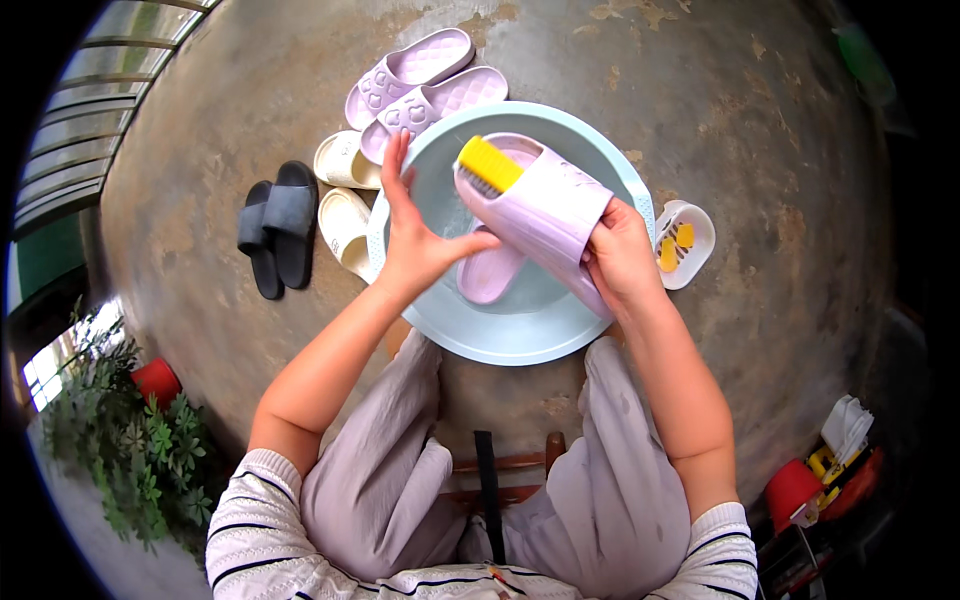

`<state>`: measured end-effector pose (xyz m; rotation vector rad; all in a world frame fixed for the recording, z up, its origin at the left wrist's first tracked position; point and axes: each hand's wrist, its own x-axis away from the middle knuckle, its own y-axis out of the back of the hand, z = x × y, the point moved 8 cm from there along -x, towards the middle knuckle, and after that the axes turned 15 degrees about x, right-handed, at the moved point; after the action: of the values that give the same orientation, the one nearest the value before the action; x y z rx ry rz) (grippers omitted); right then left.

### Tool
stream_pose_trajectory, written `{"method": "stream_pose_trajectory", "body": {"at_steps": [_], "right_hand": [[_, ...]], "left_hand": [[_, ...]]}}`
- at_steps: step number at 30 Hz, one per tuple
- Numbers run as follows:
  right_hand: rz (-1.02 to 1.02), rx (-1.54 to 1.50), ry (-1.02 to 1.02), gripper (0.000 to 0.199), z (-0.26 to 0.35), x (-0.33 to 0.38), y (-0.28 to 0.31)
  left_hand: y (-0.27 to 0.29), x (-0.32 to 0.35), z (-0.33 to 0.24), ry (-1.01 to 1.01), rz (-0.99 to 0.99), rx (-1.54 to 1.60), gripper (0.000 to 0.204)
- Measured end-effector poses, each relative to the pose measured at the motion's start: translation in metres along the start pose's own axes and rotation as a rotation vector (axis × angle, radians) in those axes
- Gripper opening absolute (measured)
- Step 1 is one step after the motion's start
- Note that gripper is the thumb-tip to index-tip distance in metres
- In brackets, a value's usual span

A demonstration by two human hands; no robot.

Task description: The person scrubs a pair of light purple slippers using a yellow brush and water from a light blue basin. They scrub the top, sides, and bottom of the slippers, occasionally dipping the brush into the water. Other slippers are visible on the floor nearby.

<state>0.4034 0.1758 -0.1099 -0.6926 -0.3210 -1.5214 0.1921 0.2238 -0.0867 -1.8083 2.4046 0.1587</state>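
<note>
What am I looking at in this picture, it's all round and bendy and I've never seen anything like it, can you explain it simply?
There's no machine at work, just a person's two bare hands. This single picture comes from the left of two wide fisheye cameras worn on the head, looking down, so straight edges curve near the rim. The right hand holds a lilac slipper over a pale blue basin; a yellow brush sits at its open end. The left hand is open, fingers spread. Another lilac slipper is in the basin. Around it on the floor are lilac, cream and dark slippers, plus a white dish with orange-yellow pieces.
</note>
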Motion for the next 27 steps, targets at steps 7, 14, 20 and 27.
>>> {"method": "stream_pose_trajectory", "body": {"at_steps": [7, 14, 20, 27], "right_hand": [[0.143, -0.161, -0.007, 0.023, -0.004, 0.011, -0.035], [-0.299, 1.194, 0.686, 0.028, 0.057, 0.047, -0.053], [-0.134, 1.550, 0.603, 0.030, 0.071, 0.092, -0.073], [-0.127, 1.576, 0.575, 0.024, 0.065, 0.074, -0.083]], "left_hand": [[-0.063, 0.018, 0.033, 0.655, 0.043, 0.970, 0.092], [-0.072, -0.015, 0.041, 0.696, -0.208, 1.252, 0.086], [-0.061, -0.007, 0.071, 0.853, -0.186, 1.366, 0.098], [-0.071, 0.007, 0.065, 0.928, -0.203, 1.366, 0.083]]}}
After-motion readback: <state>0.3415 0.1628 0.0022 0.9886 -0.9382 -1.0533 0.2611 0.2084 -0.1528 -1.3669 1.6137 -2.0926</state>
